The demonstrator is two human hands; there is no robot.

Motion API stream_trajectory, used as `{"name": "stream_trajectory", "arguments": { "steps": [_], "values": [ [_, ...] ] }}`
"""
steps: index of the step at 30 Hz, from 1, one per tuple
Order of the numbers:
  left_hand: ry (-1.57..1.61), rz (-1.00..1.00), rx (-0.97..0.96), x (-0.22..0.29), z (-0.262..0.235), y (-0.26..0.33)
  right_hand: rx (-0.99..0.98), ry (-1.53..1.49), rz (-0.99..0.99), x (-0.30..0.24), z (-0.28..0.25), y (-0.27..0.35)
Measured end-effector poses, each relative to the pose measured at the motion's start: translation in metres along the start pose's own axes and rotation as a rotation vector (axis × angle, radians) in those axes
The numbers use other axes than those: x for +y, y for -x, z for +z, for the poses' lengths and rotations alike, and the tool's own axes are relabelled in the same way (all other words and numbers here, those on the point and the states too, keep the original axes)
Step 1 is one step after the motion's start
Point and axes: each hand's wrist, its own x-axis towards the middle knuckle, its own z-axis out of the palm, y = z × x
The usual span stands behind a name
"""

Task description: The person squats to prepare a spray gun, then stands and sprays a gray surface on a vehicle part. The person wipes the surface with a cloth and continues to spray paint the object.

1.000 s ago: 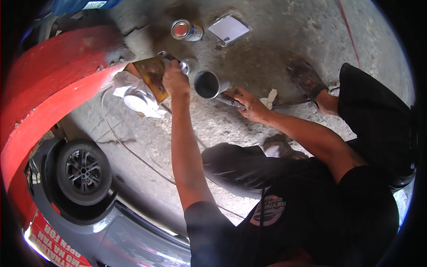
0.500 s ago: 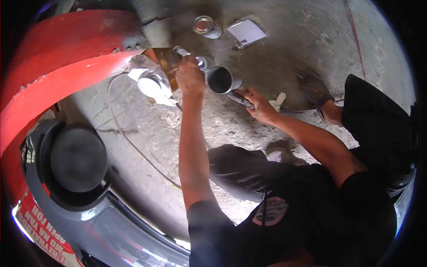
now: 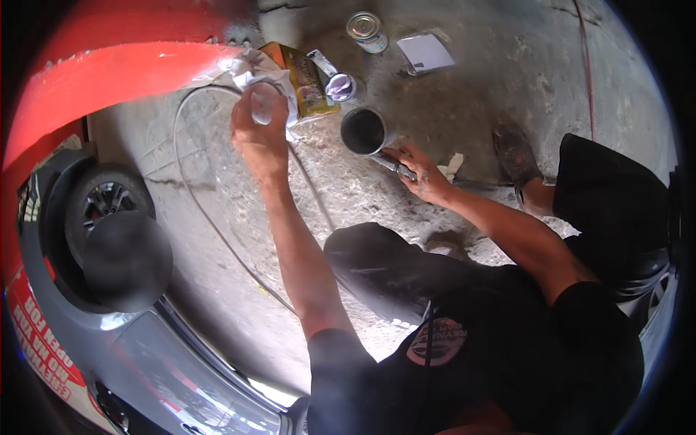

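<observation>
My right hand [image 3: 423,174] is closed round the metal handle of what looks like a spray gun [image 3: 394,167]. Its open silver cup [image 3: 364,131] faces up, dark inside. Farther left, the fingers of my left hand [image 3: 259,138] curl round a translucent whitish cup [image 3: 262,106], beside a crumpled white rag [image 3: 255,67]. A yellow-brown carton [image 3: 310,81] lies just right of the rag. Next to that stands a small open can [image 3: 339,88] with pale purple stuff in it and a flat strip [image 3: 321,62] at its rim.
A lidded tin [image 3: 367,33] and a white card in clear plastic [image 3: 425,53] are on the concrete floor at the back. A hose [image 3: 190,171] loops across the left. Beyond it are a red curved structure [image 3: 138,69] and a grey car [image 3: 174,362]. A shoe [image 3: 517,152] is at right.
My left hand has moved left from beside the small can to the whitish cup by the rag. The right hand still holds the spray gun. The whole view has shifted slightly.
</observation>
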Motion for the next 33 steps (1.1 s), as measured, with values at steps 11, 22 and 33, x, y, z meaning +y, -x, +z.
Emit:
{"name": "stream_trajectory", "arguments": {
  "steps": [11, 22, 33],
  "values": [
    [0.101, -0.155, -0.136, 0.079, -0.039, 0.146, -0.346, 0.022, 0.142, -0.045, -0.015, 0.02],
    [0.2, -0.199, -0.191, 0.158, -0.131, 0.194, -0.345, -0.215, 0.322, -0.125, -0.055, 0.099],
    [0.207, -0.294, -0.282, 0.225, -0.273, 0.221, -0.314, -0.725, 0.682, -0.274, -0.068, 0.169]
  ]
}}
